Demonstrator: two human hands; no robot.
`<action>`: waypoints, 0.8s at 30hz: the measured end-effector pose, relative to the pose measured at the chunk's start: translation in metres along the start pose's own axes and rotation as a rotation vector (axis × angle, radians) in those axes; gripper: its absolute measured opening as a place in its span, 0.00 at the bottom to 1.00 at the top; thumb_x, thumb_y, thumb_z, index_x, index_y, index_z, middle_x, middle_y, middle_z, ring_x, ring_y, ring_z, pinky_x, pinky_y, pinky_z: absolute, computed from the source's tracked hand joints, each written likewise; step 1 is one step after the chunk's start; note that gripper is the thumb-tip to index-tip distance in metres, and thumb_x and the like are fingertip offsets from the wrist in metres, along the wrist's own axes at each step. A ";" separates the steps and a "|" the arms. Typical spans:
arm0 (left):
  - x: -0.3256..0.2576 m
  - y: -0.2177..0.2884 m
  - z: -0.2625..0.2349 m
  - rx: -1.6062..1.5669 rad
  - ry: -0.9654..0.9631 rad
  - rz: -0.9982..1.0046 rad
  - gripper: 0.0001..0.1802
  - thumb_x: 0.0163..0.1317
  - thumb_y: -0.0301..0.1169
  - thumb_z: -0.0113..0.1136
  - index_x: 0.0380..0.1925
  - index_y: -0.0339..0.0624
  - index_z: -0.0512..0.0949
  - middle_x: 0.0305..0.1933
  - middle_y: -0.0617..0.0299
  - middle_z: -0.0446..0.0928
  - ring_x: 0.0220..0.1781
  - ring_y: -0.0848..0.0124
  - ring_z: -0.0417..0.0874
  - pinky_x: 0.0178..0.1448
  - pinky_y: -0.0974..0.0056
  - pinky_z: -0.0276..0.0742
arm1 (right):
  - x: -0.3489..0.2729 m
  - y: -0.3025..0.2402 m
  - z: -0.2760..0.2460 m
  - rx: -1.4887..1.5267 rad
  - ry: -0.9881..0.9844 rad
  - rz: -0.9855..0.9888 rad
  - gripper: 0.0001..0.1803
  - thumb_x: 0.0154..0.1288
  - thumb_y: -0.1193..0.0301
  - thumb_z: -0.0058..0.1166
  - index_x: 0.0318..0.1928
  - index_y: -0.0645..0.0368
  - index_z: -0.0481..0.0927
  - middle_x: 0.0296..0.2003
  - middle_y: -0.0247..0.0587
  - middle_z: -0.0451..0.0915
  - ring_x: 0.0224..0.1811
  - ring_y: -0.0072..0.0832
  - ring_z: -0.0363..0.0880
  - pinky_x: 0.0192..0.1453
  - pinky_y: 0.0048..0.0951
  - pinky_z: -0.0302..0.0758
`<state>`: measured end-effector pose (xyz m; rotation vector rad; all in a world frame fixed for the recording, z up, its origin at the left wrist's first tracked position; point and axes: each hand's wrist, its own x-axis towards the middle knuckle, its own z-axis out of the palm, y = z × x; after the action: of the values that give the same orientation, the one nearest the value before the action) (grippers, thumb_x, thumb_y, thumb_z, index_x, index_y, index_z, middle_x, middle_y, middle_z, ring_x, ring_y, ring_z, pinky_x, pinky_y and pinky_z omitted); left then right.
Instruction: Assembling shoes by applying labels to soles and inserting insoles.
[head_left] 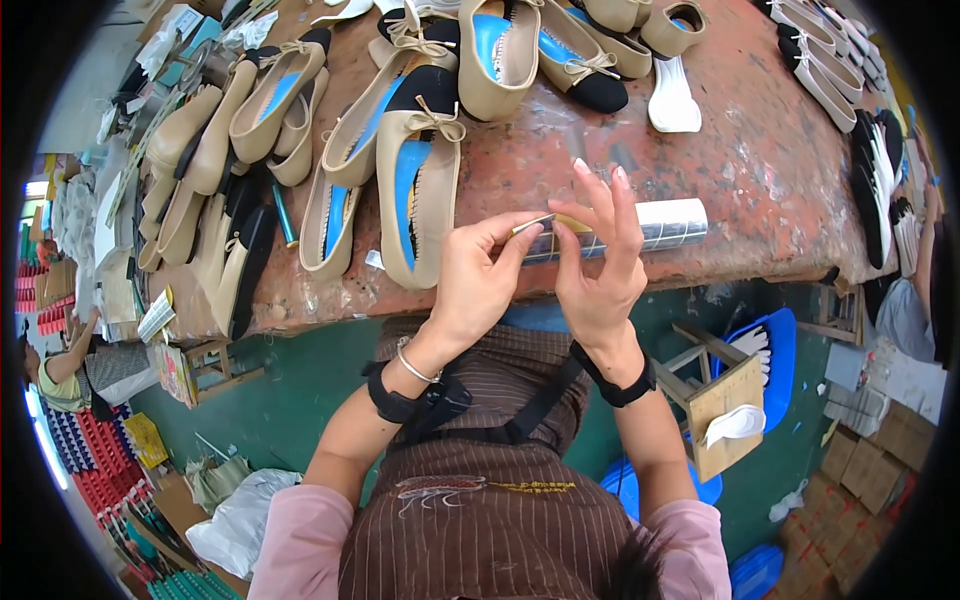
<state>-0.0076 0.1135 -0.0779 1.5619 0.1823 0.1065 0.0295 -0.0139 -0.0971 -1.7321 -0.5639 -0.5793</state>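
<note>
Mid-step, by the look of it: peeling a small gold sticker (560,224) off a silvery label roll (660,226) at frame centre, just above surface (760,150) edge. Left hand (470,285) pinching sticker's left end, thumb & forefinger closed on it; right hand (598,270) pinching right end, other fingers fanned upward. Next probably needs clean lift, then placing into a beige shoe (420,195) nr centre-left.

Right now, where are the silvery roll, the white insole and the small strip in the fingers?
Silvery roll (668,224), head view, on its right half.
White insole (672,100), head view, on its middle.
Strip (535,224), head view, on its end between the left hand (478,285) and right hand (597,270).
</note>
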 end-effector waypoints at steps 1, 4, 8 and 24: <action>0.000 0.001 0.002 0.086 0.043 0.058 0.10 0.69 0.24 0.60 0.47 0.31 0.85 0.35 0.58 0.88 0.33 0.82 0.81 0.37 0.71 0.78 | -0.001 0.001 -0.001 0.029 -0.010 0.022 0.37 0.60 0.90 0.58 0.70 0.63 0.63 0.59 0.57 0.80 0.48 0.40 0.87 0.65 0.43 0.77; -0.005 0.013 0.004 0.277 0.062 -0.002 0.10 0.68 0.24 0.60 0.45 0.33 0.86 0.31 0.56 0.88 0.31 0.84 0.81 0.34 0.71 0.76 | -0.002 0.005 -0.002 -0.098 -0.024 -0.096 0.37 0.60 0.91 0.57 0.69 0.62 0.64 0.58 0.55 0.81 0.47 0.40 0.88 0.63 0.46 0.78; -0.003 0.001 0.007 0.254 0.083 0.079 0.10 0.69 0.25 0.61 0.46 0.33 0.86 0.29 0.55 0.87 0.30 0.84 0.81 0.32 0.71 0.75 | -0.004 0.006 0.001 -0.160 0.012 -0.177 0.37 0.59 0.91 0.58 0.68 0.63 0.65 0.56 0.53 0.82 0.45 0.40 0.88 0.62 0.48 0.79; 0.011 -0.022 0.006 -0.201 -0.075 -0.189 0.14 0.74 0.28 0.56 0.51 0.28 0.81 0.43 0.60 0.85 0.42 0.80 0.83 0.44 0.71 0.79 | -0.002 0.028 0.001 -0.219 -0.053 -0.201 0.39 0.59 0.90 0.59 0.70 0.62 0.62 0.58 0.55 0.80 0.48 0.43 0.87 0.59 0.46 0.80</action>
<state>0.0035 0.1099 -0.1000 1.3397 0.2512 -0.0800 0.0463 -0.0196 -0.1191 -1.9140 -0.7406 -0.7616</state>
